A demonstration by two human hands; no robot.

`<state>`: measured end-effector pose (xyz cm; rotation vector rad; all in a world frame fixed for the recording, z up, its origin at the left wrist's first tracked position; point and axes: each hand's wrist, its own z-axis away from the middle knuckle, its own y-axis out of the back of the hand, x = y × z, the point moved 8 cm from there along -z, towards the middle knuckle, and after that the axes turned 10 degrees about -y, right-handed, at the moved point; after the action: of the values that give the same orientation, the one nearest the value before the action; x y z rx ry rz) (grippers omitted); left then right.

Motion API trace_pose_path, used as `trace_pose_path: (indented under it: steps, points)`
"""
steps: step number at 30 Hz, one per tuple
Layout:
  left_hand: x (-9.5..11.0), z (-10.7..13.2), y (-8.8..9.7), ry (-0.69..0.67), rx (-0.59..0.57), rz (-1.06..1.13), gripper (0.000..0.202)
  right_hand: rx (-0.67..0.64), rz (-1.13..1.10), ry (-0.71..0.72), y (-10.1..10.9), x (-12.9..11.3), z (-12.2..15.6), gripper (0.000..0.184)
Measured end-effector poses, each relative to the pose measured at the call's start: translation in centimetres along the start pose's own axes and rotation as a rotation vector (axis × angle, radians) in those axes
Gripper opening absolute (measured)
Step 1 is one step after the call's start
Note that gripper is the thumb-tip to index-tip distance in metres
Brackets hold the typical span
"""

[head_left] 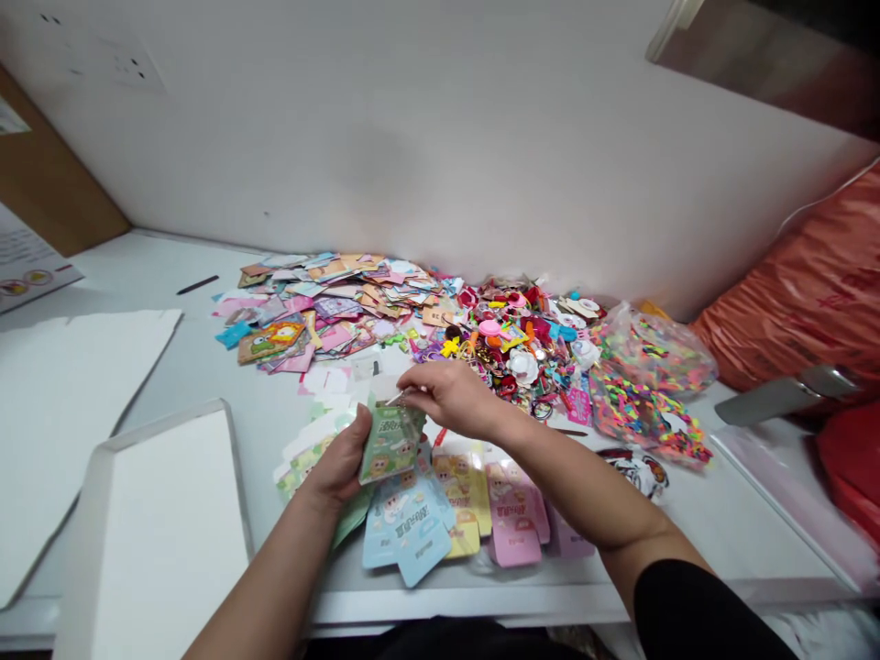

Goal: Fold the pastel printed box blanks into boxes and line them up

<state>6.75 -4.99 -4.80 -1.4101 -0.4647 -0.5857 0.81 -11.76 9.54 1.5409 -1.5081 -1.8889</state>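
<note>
Here, the left hand [336, 460] grips the near-upright green card packet [390, 445] while the right hand [445, 396] pinches its top edge.

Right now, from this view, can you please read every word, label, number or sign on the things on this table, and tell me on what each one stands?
Green packet: printed characters, too blurred to read.
Blue packet: printed characters, too small to read.
Pink packet: printed characters, too small to read.
Orange plastic bag: printed marks, too blurred to read.
Nothing can be quoted with certainty.
</note>
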Motion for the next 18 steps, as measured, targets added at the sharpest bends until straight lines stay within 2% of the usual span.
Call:
trace_pose_path:
  steps: [3, 5, 7, 12, 13, 15, 18]
  points:
    - [0.2, 0.2, 0.6, 0.012, 0.045, -0.041, 0.054, -0.211, 0.08, 0.073, -1.6, -0.8, 0.0, 0.016]
    - [0.4, 0.4, 0.9, 0.022, 0.071, -0.036, 0.051, -0.296, 0.075, 0.066, -1.8, -0.9, 0.0, 0.02]
    - [0.8, 0.4, 0.6, 0.035, 0.056, 0.003, 0.052, -0.254, 0.061, 0.072, -1.2, -0.9, -0.2, 0.023]
    - [1.5, 0.3, -1.2, 0.043, -0.058, 0.147, 0.06, -0.112, 0.032, 0.245, -0.7, -2.3, 0.8, 0.031]
    - [1.7, 0.2, -1.3, 0.01, -0.06, 0.168, 0.059, -0.057, 0.038, 0.218, -0.7, -2.2, 1.0, 0.036]
    - [2.1, -0.1, -1.2, -0.087, -0.051, 0.183, 0.057, 0.062, 0.079, 0.073, -0.9, -1.4, 1.4, 0.038]
    - [2.3, -0.3, -0.5, -0.215, -0.024, 0.148, 0.055, 0.08, 0.134, -0.122, -2.8, -0.4, 2.4, 0.019]
